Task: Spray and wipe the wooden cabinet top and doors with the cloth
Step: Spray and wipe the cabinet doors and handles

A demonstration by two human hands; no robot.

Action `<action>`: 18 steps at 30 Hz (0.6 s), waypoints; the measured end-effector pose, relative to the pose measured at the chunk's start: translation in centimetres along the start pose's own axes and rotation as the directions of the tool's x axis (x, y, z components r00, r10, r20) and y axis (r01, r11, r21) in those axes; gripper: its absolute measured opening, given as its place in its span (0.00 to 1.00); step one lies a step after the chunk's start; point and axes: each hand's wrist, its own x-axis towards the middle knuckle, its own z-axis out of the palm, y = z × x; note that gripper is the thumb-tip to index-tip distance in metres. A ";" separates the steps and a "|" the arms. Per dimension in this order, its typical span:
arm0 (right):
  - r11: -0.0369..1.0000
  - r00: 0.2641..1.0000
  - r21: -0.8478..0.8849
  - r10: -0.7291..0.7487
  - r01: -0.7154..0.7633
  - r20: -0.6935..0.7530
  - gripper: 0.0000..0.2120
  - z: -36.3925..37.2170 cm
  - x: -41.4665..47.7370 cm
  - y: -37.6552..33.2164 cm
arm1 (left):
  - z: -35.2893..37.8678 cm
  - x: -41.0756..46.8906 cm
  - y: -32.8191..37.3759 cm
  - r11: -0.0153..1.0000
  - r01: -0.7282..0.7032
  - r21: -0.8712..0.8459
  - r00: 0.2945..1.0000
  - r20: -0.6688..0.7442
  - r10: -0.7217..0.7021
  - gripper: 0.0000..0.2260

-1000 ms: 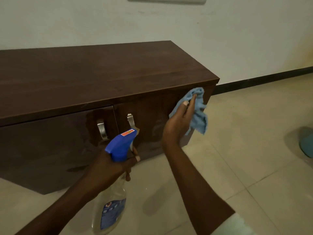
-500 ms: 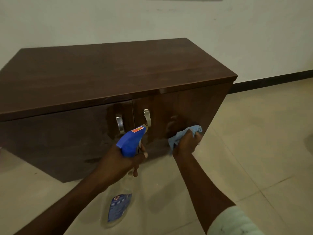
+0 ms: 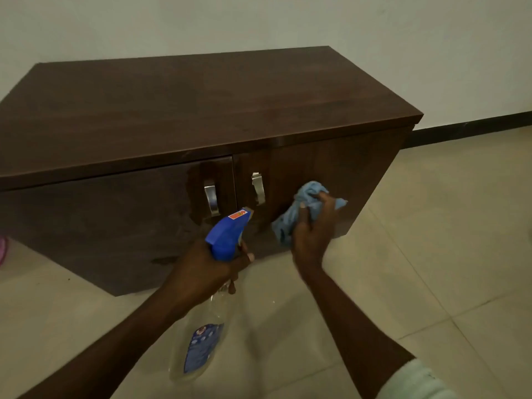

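Your right hand (image 3: 312,231) bunches blue cloth (image 3: 299,210) against right door (image 3: 331,180) of cabinet (image 3: 201,110), fingers curled tight round wad so pressure lands on wood. Your left hand (image 3: 213,266) wraps neck of spray bottle (image 3: 221,254), grip closed, nozzle aimed at door seam near handles (image 3: 211,197), ready for next squirt. Left door (image 3: 115,214) shows wet patches, likely sprayed, not yet wiped. Cabinet stands on tiled floor (image 3: 431,254) against wall (image 3: 259,24).
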 end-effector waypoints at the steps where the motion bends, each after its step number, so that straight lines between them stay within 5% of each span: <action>1: 0.996 0.991 0.013 0.091 -0.091 -0.100 0.14 -0.5 1.0 0.5 | -0.2 -0.2 -0.7 0.999 0.051 -0.006 0.999 -0.005 -0.051 0.06; 4: 0.953 0.933 0.098 0.300 -0.285 -0.199 0.12 -1.5 3.3 1.2 | -1.3 -0.5 -2.9 0.983 0.184 -0.022 0.982 -0.048 -0.185 0.06; 18: 0.858 0.820 0.220 0.509 -0.463 -0.261 0.18 -1.8 4.1 4.1 | 0.8 0.9 -5.7 0.968 0.214 0.134 0.973 0.055 -0.223 0.10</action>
